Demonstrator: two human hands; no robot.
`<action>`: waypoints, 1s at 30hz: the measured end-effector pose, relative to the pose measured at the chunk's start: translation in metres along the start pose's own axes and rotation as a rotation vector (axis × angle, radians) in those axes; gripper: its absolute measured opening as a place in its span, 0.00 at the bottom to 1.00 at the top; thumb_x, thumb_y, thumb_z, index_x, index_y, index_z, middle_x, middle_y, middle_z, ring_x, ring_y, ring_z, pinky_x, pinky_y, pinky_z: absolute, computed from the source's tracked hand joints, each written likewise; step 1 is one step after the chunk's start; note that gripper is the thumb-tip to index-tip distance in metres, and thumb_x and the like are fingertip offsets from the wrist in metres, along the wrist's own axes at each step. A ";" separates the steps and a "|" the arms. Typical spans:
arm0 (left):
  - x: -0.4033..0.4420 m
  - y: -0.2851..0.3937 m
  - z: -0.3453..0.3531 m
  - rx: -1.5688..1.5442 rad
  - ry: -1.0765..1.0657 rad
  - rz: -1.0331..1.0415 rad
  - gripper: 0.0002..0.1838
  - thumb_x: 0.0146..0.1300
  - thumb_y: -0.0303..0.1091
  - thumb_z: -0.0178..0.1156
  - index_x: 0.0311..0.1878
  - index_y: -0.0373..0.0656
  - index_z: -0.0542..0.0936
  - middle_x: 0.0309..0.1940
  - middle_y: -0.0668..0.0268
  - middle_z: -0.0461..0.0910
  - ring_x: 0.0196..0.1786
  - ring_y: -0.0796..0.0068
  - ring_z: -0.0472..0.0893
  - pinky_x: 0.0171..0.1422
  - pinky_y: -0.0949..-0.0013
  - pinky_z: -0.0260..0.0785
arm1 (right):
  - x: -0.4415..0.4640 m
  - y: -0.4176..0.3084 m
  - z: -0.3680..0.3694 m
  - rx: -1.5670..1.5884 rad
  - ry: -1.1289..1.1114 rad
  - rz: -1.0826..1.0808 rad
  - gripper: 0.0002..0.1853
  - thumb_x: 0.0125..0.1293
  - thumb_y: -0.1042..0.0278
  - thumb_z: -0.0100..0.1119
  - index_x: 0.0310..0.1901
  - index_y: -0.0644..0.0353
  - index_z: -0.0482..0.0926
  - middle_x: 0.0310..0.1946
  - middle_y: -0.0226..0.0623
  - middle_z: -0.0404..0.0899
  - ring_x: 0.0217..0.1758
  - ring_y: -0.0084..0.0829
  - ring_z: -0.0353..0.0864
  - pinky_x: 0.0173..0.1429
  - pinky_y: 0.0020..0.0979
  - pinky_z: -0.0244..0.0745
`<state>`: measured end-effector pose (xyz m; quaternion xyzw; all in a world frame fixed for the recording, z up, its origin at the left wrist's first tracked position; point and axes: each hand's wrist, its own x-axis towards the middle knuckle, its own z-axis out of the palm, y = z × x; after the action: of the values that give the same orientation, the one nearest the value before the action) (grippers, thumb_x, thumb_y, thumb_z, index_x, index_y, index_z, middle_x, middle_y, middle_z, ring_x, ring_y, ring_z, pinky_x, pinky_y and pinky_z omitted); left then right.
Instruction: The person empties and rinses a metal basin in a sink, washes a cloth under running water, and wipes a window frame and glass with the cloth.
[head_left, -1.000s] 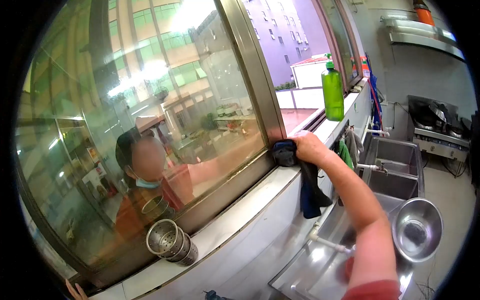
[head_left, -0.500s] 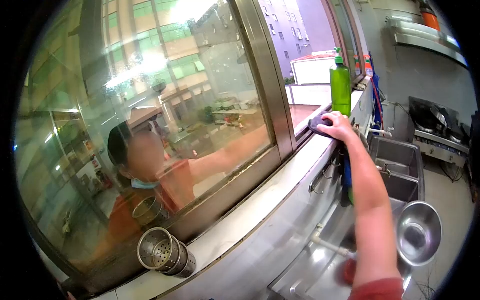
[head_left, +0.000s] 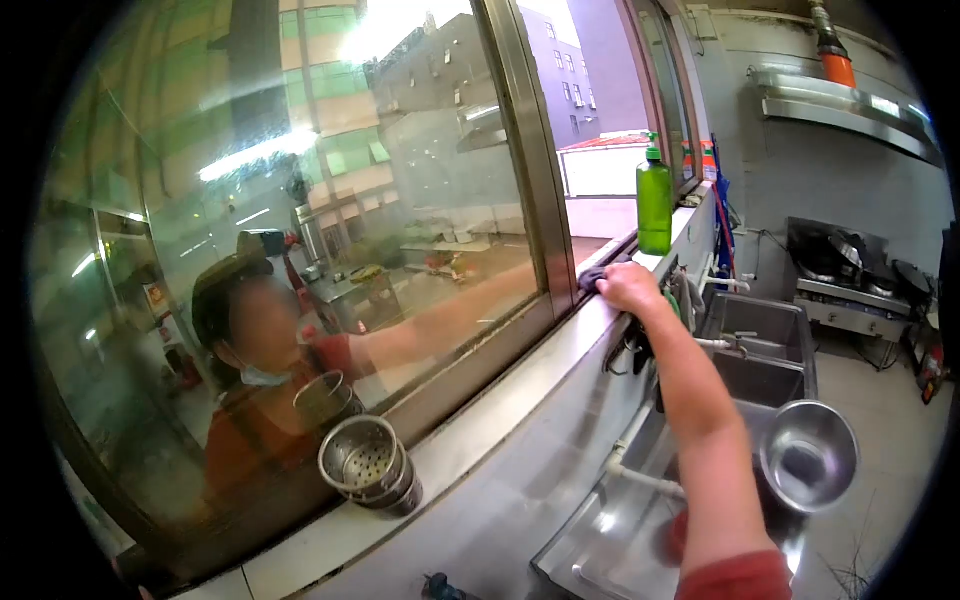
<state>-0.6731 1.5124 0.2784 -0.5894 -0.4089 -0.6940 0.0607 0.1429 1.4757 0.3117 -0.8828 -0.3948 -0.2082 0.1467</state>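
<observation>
My right hand (head_left: 630,287) is closed on a dark, bunched cloth (head_left: 593,280). The cloth presses on the white window sill (head_left: 500,400), beside the window track and close to the edge of the metal window frame (head_left: 553,200). Just beyond the hand, a green pump bottle (head_left: 654,208) stands upright on the sill. Nearer to me, a stack of perforated metal cups (head_left: 370,465) rests on the sill against the glass. My left hand is out of view.
Below the sill is a steel sink (head_left: 600,540) with pipes along the wall. A metal bowl (head_left: 809,457) sits at its right side. Farther back are a stove (head_left: 850,300) and a range hood (head_left: 850,120). The window pane (head_left: 420,150) reflects a person.
My right hand and the cloth have slid along the sill toward me, away from the green bottle and closer to the window frame. The view has shifted a little.
</observation>
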 end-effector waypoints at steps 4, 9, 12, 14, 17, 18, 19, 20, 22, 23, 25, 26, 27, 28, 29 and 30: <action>0.003 0.000 -0.006 -0.016 -0.015 0.082 0.23 0.65 0.27 0.56 0.63 0.36 0.68 0.61 0.50 0.69 0.61 0.60 0.70 0.63 0.62 0.65 | -0.028 -0.027 -0.012 0.009 0.000 0.046 0.18 0.62 0.54 0.52 0.42 0.60 0.83 0.44 0.47 0.82 0.49 0.42 0.82 0.54 0.39 0.77; -0.006 0.013 -0.008 -0.014 -0.029 0.109 0.24 0.64 0.23 0.55 0.64 0.36 0.68 0.62 0.51 0.67 0.62 0.59 0.69 0.65 0.61 0.63 | -0.073 -0.062 -0.038 0.062 -0.066 0.011 0.20 0.62 0.52 0.52 0.45 0.57 0.82 0.48 0.45 0.81 0.52 0.43 0.80 0.57 0.39 0.75; -0.001 0.009 -0.010 0.058 -0.075 0.239 0.22 0.66 0.26 0.53 0.64 0.34 0.68 0.61 0.50 0.69 0.61 0.57 0.69 0.66 0.59 0.60 | -0.112 -0.101 -0.057 0.123 -0.063 -0.086 0.18 0.62 0.51 0.52 0.43 0.55 0.82 0.47 0.45 0.81 0.53 0.43 0.79 0.57 0.40 0.73; 0.001 0.033 -0.010 -0.017 -0.076 0.368 0.22 0.67 0.32 0.54 0.62 0.31 0.69 0.59 0.48 0.70 0.60 0.56 0.70 0.66 0.59 0.60 | -0.123 -0.109 -0.053 0.173 -0.032 -0.087 0.17 0.62 0.52 0.52 0.42 0.55 0.82 0.46 0.45 0.81 0.52 0.44 0.79 0.56 0.41 0.74; 0.004 0.025 -0.016 -0.002 -0.049 0.373 0.25 0.68 0.39 0.55 0.60 0.28 0.70 0.58 0.47 0.71 0.60 0.53 0.70 0.65 0.58 0.61 | -0.149 -0.133 -0.067 0.155 -0.039 -0.153 0.17 0.62 0.53 0.53 0.43 0.56 0.81 0.44 0.45 0.82 0.51 0.46 0.79 0.55 0.43 0.74; 0.004 0.023 -0.018 0.047 -0.056 0.363 0.26 0.68 0.40 0.56 0.60 0.28 0.70 0.59 0.47 0.71 0.60 0.53 0.70 0.65 0.57 0.61 | -0.162 -0.141 -0.074 0.211 -0.040 -0.180 0.17 0.62 0.53 0.53 0.44 0.55 0.81 0.44 0.44 0.82 0.51 0.46 0.80 0.55 0.43 0.74; 0.005 0.012 -0.020 0.067 -0.017 0.413 0.26 0.66 0.39 0.58 0.59 0.28 0.71 0.58 0.47 0.72 0.59 0.52 0.72 0.64 0.57 0.62 | -0.174 -0.152 -0.075 0.244 -0.030 -0.194 0.17 0.62 0.52 0.53 0.44 0.55 0.81 0.44 0.44 0.82 0.50 0.46 0.80 0.54 0.43 0.74; 0.003 0.017 -0.021 0.055 -0.025 0.408 0.26 0.66 0.39 0.58 0.59 0.28 0.71 0.58 0.47 0.72 0.59 0.52 0.72 0.64 0.57 0.62 | -0.184 -0.161 -0.074 0.276 -0.024 -0.205 0.17 0.62 0.52 0.53 0.44 0.55 0.81 0.44 0.45 0.82 0.50 0.46 0.80 0.54 0.43 0.74; 0.004 0.033 -0.024 0.042 -0.020 0.419 0.24 0.65 0.37 0.60 0.56 0.27 0.73 0.55 0.48 0.74 0.57 0.52 0.73 0.63 0.58 0.63 | -0.203 -0.169 -0.077 0.354 0.031 -0.222 0.17 0.62 0.52 0.53 0.43 0.55 0.81 0.42 0.45 0.82 0.48 0.47 0.80 0.53 0.43 0.74; 0.005 0.036 -0.025 0.062 -0.003 0.439 0.22 0.65 0.36 0.60 0.54 0.27 0.74 0.54 0.48 0.75 0.56 0.52 0.74 0.63 0.58 0.64 | -0.214 -0.171 -0.082 0.409 0.016 -0.234 0.17 0.62 0.52 0.53 0.43 0.55 0.81 0.42 0.46 0.82 0.48 0.47 0.79 0.52 0.43 0.74; 0.006 0.044 -0.032 0.007 -0.035 0.404 0.21 0.64 0.34 0.61 0.54 0.28 0.75 0.53 0.48 0.75 0.55 0.52 0.74 0.62 0.58 0.64 | -0.239 -0.172 -0.089 0.529 -0.011 -0.305 0.17 0.62 0.53 0.54 0.44 0.56 0.80 0.40 0.48 0.81 0.46 0.49 0.79 0.51 0.43 0.75; 0.005 0.048 -0.033 -0.030 -0.062 0.357 0.20 0.63 0.32 0.61 0.54 0.29 0.75 0.53 0.47 0.75 0.55 0.52 0.75 0.62 0.58 0.64 | -0.259 -0.170 -0.087 0.592 -0.032 -0.361 0.18 0.62 0.53 0.54 0.45 0.57 0.80 0.40 0.48 0.81 0.45 0.50 0.80 0.50 0.43 0.75; 0.002 0.045 -0.030 -0.152 -0.049 0.270 0.18 0.62 0.29 0.61 0.54 0.31 0.75 0.53 0.47 0.76 0.54 0.51 0.75 0.62 0.57 0.65 | -0.282 -0.170 -0.081 0.662 -0.044 -0.371 0.18 0.62 0.53 0.54 0.45 0.57 0.80 0.39 0.49 0.81 0.45 0.50 0.80 0.50 0.42 0.75; 0.005 0.034 -0.031 0.041 0.040 0.411 0.18 0.62 0.30 0.62 0.53 0.31 0.75 0.51 0.48 0.76 0.52 0.52 0.75 0.58 0.57 0.68 | -0.311 -0.167 -0.074 0.735 -0.054 -0.375 0.18 0.62 0.53 0.54 0.45 0.58 0.80 0.39 0.49 0.81 0.44 0.50 0.80 0.49 0.42 0.74; 0.005 0.031 -0.032 0.027 0.057 0.423 0.19 0.61 0.32 0.63 0.53 0.32 0.76 0.51 0.49 0.76 0.52 0.52 0.75 0.58 0.58 0.68 | -0.347 -0.159 -0.079 0.829 -0.085 -0.293 0.19 0.63 0.52 0.54 0.44 0.59 0.80 0.38 0.49 0.81 0.42 0.46 0.80 0.48 0.39 0.74; 0.002 0.029 -0.031 0.016 0.081 0.433 0.20 0.61 0.34 0.64 0.53 0.32 0.76 0.50 0.49 0.77 0.53 0.53 0.75 0.57 0.58 0.69 | -0.380 -0.149 -0.082 0.922 -0.110 -0.216 0.19 0.64 0.52 0.54 0.44 0.60 0.79 0.36 0.48 0.81 0.40 0.41 0.80 0.48 0.36 0.73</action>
<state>-0.6811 1.4739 0.2958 -0.6347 -0.2754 -0.6847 0.2291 -0.2198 1.2957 0.2130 -0.6891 -0.5427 0.0216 0.4797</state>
